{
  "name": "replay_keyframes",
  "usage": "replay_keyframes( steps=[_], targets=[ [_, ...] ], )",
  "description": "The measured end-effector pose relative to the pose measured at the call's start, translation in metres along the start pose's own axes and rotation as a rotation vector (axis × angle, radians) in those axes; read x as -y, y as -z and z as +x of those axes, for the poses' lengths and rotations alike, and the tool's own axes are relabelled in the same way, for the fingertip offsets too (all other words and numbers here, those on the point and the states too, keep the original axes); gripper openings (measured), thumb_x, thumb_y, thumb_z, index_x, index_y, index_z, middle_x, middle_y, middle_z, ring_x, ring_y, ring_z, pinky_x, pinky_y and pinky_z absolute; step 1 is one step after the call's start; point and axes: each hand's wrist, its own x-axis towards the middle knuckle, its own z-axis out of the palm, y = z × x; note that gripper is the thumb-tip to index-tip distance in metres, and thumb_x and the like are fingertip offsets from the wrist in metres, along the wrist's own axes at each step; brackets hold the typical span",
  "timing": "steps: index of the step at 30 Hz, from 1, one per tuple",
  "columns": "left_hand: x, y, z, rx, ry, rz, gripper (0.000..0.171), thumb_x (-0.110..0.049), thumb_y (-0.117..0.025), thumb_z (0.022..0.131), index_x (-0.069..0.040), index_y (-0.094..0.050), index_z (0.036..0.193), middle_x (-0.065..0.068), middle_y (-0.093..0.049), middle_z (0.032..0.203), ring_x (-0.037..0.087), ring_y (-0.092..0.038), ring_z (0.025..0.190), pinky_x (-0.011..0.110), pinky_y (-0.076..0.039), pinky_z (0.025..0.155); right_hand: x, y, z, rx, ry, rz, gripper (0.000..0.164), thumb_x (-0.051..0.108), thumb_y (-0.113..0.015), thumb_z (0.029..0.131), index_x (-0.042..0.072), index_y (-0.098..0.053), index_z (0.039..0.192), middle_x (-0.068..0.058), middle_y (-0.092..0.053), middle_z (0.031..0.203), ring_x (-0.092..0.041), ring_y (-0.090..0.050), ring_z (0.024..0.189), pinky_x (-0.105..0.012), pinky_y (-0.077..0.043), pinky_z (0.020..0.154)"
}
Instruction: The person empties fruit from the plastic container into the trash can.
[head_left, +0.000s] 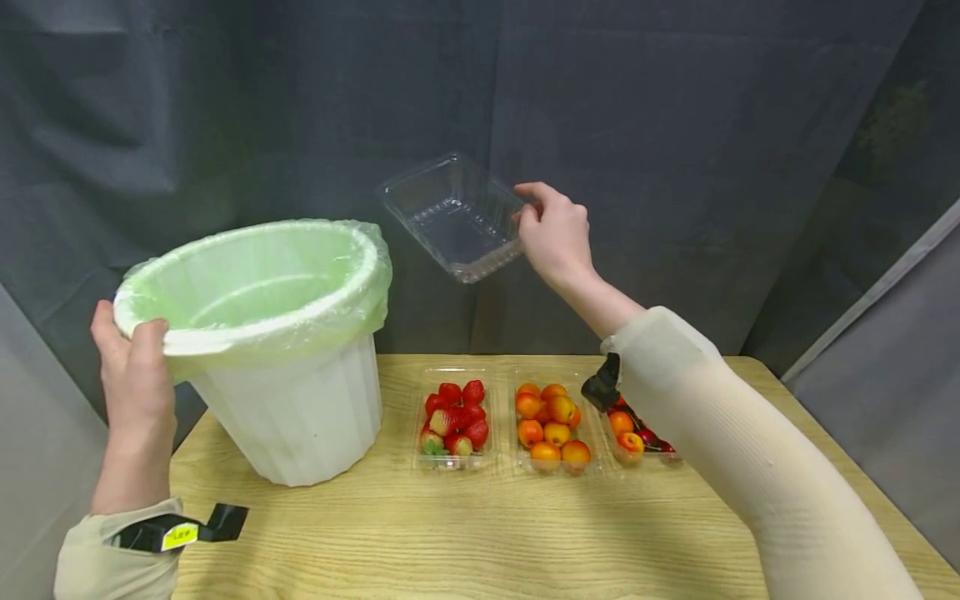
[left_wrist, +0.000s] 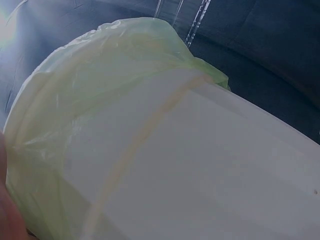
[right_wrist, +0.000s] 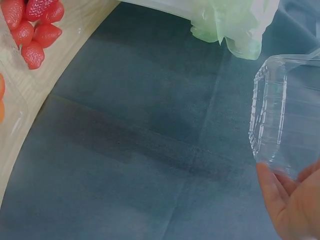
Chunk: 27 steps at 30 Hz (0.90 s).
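My left hand grips the rim of a white trash can at its left side, thumb over the edge. A thin green plastic bag lines the can and folds down over its rim. The can is tilted on the table. In the air right of the can, my right hand pinches one edge of a clear plastic container with nothing in it. In the right wrist view, the fingers hold the container by its edge. The left wrist view shows mostly the can's side.
On the wooden table stand clear boxes of strawberries and of small orange-yellow fruit. A third box with cherries and orange fruit is partly behind the right sleeve. Dark cloth hangs behind the table.
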Motion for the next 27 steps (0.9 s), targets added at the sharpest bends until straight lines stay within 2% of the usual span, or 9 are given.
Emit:
replay_keyframes(
  steps=[4,7,18,27],
  targets=[
    [0.0,0.0,0.0,0.004,0.001,0.007,0.067,-0.024,-0.038,0.089,-0.029,-0.003,0.146,-0.004,-0.01,0.152,0.006,-0.016,0.129,0.024,-0.005,0.107,-0.008,0.003,-0.003,0.004,-0.017,0.026,0.037,0.012,-0.035,0.094,0.014,-0.055,0.125,-0.007,-0.068,0.093,-0.015,-0.06,0.064,-0.026,-0.041,0.051],
    [0.0,0.0,0.0,0.003,0.001,0.018,0.067,-0.024,-0.037,0.089,-0.029,-0.003,0.146,-0.004,-0.011,0.152,0.006,-0.017,0.129,0.024,-0.006,0.107,-0.015,0.005,-0.006,0.01,-0.026,0.054,0.037,0.012,-0.035,0.094,0.013,-0.055,0.125,-0.008,-0.067,0.094,-0.017,-0.064,0.072,-0.026,-0.047,0.056],
    [-0.001,0.0,0.0,-0.018,0.029,0.008,0.068,-0.023,-0.039,0.088,-0.029,-0.004,0.146,-0.004,-0.012,0.151,0.006,-0.018,0.129,0.022,-0.006,0.107,-0.033,0.014,-0.014,0.03,-0.054,0.121,0.036,0.012,-0.036,0.095,0.014,-0.054,0.126,-0.01,-0.067,0.096,-0.019,-0.066,0.078,-0.026,-0.052,0.061],
    [0.0,0.0,0.001,0.002,0.008,0.001,0.067,-0.024,-0.038,0.089,-0.029,-0.003,0.145,-0.002,-0.013,0.151,0.007,-0.019,0.128,0.024,-0.006,0.107,-0.045,0.024,-0.021,0.02,-0.061,0.13,0.035,0.012,-0.038,0.094,0.013,-0.055,0.125,-0.011,-0.067,0.096,-0.021,-0.066,0.079,-0.026,-0.052,0.061]
  ],
)
